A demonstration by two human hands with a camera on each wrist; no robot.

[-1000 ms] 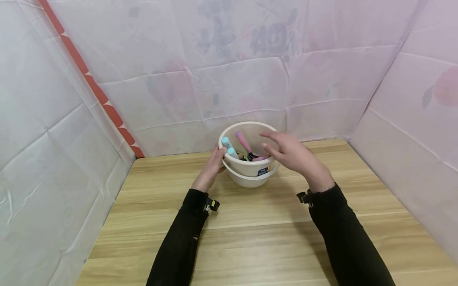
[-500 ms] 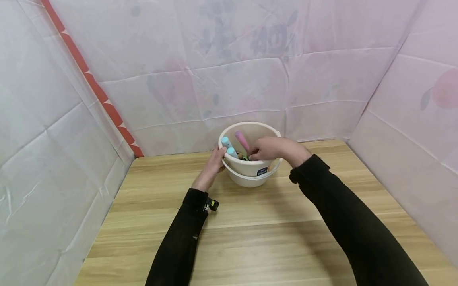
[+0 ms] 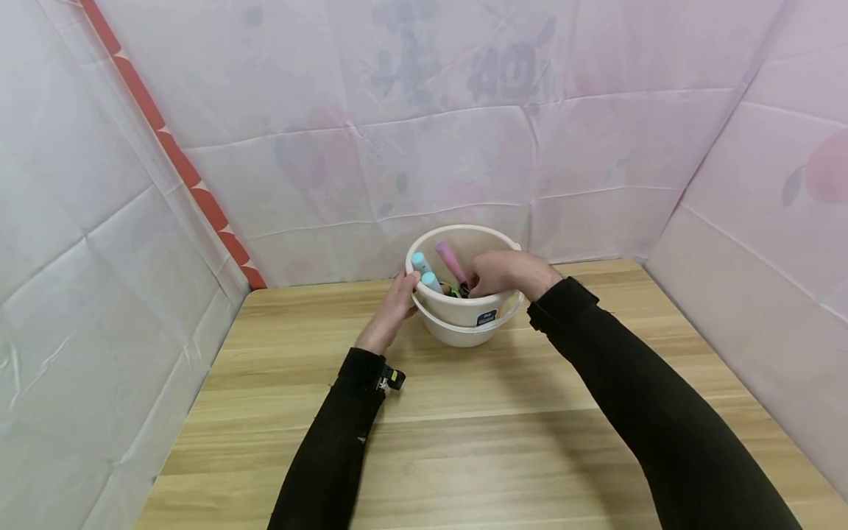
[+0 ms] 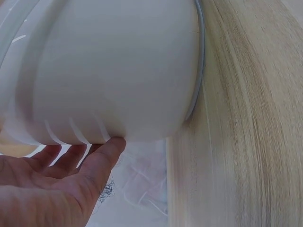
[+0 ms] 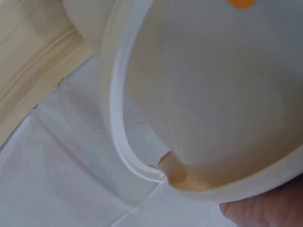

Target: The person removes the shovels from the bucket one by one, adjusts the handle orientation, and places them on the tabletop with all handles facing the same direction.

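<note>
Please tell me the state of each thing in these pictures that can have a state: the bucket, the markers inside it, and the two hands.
White bucket: upright on the wooden table, no lid, handle down.
Two blue-capped markers: capped, leaning on the left rim.
Pink marker: leaning inside the bucket.
Left hand: fingers against the bucket's outer wall, steadying it.
Right hand: reaching into the bucket, fingers curled; what it holds is hidden.

Looks like a makeshift recording booth, not a real room. Creased pale pink floral sheeting (image 3: 464,132) is hung as walls on three sides, tight around a bare wood-grain worktop (image 3: 477,442). Red-and-white tape strip (image 3: 174,158) runs down the left corner.
</note>
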